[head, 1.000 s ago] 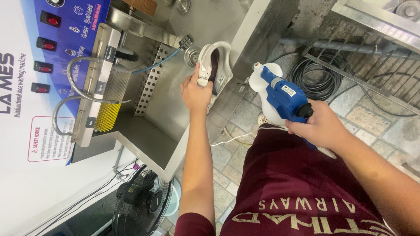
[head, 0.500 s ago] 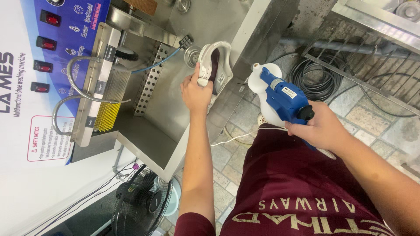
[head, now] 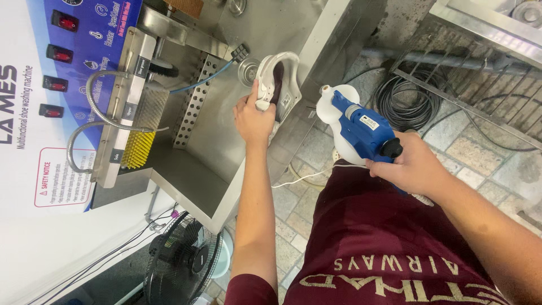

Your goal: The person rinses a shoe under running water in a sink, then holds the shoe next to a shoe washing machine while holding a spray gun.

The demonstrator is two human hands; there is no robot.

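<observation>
Filling the left and far part of your view is a shoe washing machine (head: 34,113) with a white and blue front panel and red switches, and beside it a stainless steel basin (head: 226,130) that takes up the middle. Along the basin's left wall you have a steel bar with two bendy metal hoses (head: 93,110) and a yellow brush (head: 131,151) at its near end; a perforated steel plate (head: 195,107) stands further right. A black fan (head: 183,260) sits on the floor at the near left, below the basin's corner. On the tiled floor at the far right lies a coil of black cable (head: 403,96).

Your right hand (head: 415,166) is closed around the grip of a blue and white spray gun (head: 358,127), which you hold out over the floor just right of the basin's edge, its nozzle pointing far and left towards the shoe.

Your left hand (head: 254,118) is wrapped tight on the near end of a white shoe (head: 276,85), holding it sole towards the basin, over the basin's right part near the drain (head: 247,69).
</observation>
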